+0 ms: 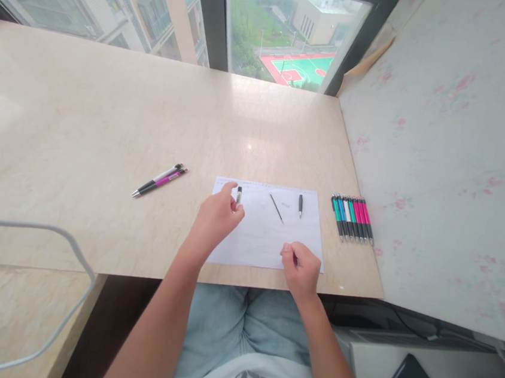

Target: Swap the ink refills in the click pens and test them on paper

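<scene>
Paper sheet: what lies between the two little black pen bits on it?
In the head view, a thin dark rod lies slanted on the paper sheet between the left bit and the right bit.

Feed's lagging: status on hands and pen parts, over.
Left hand at pen piece on paper, grip unclear. Right hand curled on paper. Refill, second piece loose nearby.

a pale, stone-look counter [82,135] runs up to the window. a white sheet of paper [260,244] lies flat by its near edge. well left of the sheet, two pens [159,180] lie together; just right of it lies a tight row of pens [352,217].
</scene>
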Available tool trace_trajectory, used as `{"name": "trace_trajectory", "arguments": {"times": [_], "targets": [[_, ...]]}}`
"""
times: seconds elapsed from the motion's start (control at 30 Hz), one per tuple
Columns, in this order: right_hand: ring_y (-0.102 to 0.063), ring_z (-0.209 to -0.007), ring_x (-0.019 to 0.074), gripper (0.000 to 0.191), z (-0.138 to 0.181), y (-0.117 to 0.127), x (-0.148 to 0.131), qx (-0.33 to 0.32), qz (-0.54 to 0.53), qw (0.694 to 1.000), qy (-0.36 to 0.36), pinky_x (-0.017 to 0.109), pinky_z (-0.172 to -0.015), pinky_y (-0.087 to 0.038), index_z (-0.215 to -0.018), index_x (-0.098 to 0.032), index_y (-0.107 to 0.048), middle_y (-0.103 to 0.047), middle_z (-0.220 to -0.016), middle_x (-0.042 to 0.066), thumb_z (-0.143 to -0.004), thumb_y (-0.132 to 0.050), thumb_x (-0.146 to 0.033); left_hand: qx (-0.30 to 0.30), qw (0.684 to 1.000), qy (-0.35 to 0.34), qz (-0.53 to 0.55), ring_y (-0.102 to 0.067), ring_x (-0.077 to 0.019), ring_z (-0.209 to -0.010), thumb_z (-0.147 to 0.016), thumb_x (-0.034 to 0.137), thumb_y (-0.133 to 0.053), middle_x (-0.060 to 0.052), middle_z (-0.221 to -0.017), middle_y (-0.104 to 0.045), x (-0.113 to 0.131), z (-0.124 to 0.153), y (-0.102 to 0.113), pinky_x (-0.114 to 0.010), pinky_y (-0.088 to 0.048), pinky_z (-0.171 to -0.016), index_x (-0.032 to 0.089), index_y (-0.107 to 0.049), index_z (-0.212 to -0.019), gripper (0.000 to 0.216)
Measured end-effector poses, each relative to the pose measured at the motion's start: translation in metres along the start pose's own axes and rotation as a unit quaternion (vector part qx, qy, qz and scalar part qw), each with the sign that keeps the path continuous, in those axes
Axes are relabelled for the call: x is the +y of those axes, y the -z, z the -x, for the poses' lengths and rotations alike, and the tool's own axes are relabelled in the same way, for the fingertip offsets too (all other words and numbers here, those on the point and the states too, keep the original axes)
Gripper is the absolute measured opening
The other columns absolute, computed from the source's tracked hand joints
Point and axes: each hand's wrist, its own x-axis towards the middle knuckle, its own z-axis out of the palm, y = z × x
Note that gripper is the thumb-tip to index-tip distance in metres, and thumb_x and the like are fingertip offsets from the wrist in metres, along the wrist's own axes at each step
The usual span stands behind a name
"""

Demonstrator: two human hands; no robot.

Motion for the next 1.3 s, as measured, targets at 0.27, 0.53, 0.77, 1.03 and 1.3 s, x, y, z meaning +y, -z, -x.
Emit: {"name": "trace_trajectory", "arguments": {"times": [0.27,0.53,0.77,1.03,1.3], "targets": [[-0.055,-0.063,0.0139,0.022,-0.039,-0.01,-0.024,-0.04,0.111,0.993,0.017,0.027,-0.067,-0.043,-0.105,-0.019,-0.066,-0.066,-0.082,0.003,-0.093,-0.048,-0.021,-0.02,0.709,0.181,0.681,-0.045,-0.0028,-0.056,-0.077,0.022,-0.072,-0.001,-0.079,-0.06,-0.012,0.052,-0.012,-0.014,-0.039,-0.052,0.014,-0.068,-0.1,0.024],[-0.064,-0.085,0.0199,0.028,-0.096,-0.035,-0.045,-0.15,0.3,0.942,-0.031,0.028,-0.06,-0.04,-0.118,-0.023,-0.062,-0.067,-0.102,0.007,-0.092,-0.052,-0.023,-0.008,0.615,0.211,0.76,-0.053,-0.003,-0.061,-0.079,0.013,-0.071,-0.004,-0.087,-0.064,0.0,0.067,-0.031,-0.013,-0.047,-0.059,0.014,-0.066,-0.095,0.017],[-0.06,-0.072,0.0178,0.018,-0.098,-0.048,-0.04,-0.172,0.321,0.931,-0.02,0.028,-0.055,-0.035,-0.097,-0.021,-0.067,-0.065,-0.093,0.009,-0.092,-0.05,-0.015,-0.006,0.608,0.215,0.764,-0.057,-0.0047,-0.066,-0.079,0.017,-0.072,-0.003,-0.088,-0.065,-0.005,0.067,-0.032,-0.014,-0.05,-0.064,0.016,-0.066,-0.095,0.017],[-0.061,-0.075,0.0176,0.016,-0.091,-0.037,-0.036,-0.142,0.171,0.975,-0.012,0.028,-0.063,-0.041,-0.092,-0.02,-0.065,-0.068,-0.087,0.007,-0.09,-0.05,-0.015,-0.013,0.606,0.221,0.764,-0.059,-0.0053,-0.066,-0.079,0.017,-0.072,-0.003,-0.087,-0.066,-0.001,0.068,-0.032,-0.015,-0.049,-0.063,0.016,-0.064,-0.094,0.017],[-0.066,-0.066,0.0156,0.022,-0.044,-0.013,-0.04,-0.165,-0.165,0.958,-0.168,0.026,-0.057,-0.052,-0.101,-0.019,-0.07,-0.07,-0.081,0.004,-0.085,-0.06,-0.031,0.016,0.651,0.201,0.732,-0.062,-0.008,-0.072,-0.082,0.02,-0.07,-0.005,-0.091,-0.069,0.001,0.073,-0.038,-0.019,-0.05,-0.07,0.016,-0.063,-0.096,0.016]]}}
